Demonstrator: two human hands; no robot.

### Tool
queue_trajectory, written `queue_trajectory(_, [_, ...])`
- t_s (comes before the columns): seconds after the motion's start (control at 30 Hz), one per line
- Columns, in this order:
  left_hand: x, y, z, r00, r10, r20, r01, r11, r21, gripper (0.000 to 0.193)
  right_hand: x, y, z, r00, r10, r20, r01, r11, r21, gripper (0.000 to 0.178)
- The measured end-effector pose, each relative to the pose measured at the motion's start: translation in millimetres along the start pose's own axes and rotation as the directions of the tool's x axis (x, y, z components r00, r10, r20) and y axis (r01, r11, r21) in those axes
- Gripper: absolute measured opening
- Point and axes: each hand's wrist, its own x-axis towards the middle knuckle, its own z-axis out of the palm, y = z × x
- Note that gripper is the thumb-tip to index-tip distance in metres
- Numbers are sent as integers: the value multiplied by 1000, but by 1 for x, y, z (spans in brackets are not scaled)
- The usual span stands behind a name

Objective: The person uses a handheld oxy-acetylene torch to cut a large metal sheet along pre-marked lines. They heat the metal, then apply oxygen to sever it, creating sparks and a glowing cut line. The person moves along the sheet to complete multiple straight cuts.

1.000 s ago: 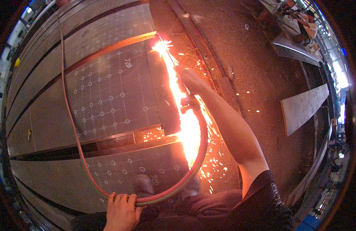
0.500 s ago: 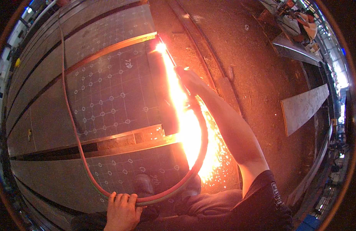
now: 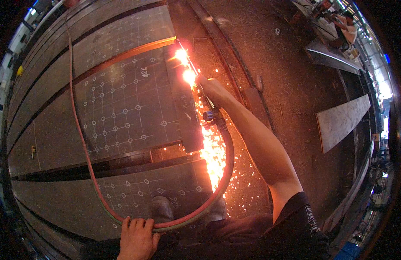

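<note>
Bare fingers of the right hand (image 3: pixel 215 92) wrap around a cutting torch (image 3: pixel 210 103), a blue valve knob (image 3: pixel 208 115) just behind the grip, along the right edge of a dark steel plate (image 3: pixel 118 104) ruled with chalk lines and circles. The torch slants away from the wearer, its nozzle end lost in glare near the plate's far right corner. Nearer the body, the left hand (image 3: pixel 139 237) curls its fingers over a paired red-and-green hose (image 3: pixel 192 215), which loops round to the torch's tail. Sparks (image 3: pixel 214 158) spray beside that loop, and a dark shoe (image 3: pixel 162 208) rests at a second chalk-marked plate (image 3: pixel 144 199). The hose could scorch or leak if a loosened left hand let the loop sag into the spray; a stray spark on the uncovered right forearm (image 3: pixel 261 143) could jolt the grip and throw the flame off line. Farther right, a tapered grey plate (image 3: pixel 345 123) lies well apart, and a co-worker (image 3: pixel 347 32) crouches or sits beyond.
</note>
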Motion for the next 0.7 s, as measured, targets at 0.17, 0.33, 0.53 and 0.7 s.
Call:
queue_trajectory(0.17, [-2,-4,7,999,7,-34,-7,1000,9,45,-22,-20,5,999,26,19,-28,995,100,55])
queue_trajectory(0.33, [-1,-3,6,998,32,-54,-32,999,5,44,-16,-15,4,992,123,-18,-119,984,132,60])
queue_trajectory(0.53, [-3,-4,8,998,26,-65,-25,1000,12,45,-18,-16,3,998,60,4,-60,992,112,57])
queue_trajectory(0.7, [-4,-4,9,997,29,-71,-26,998,50,45,-12,-12,10,996,91,-13,-87,980,177,53])
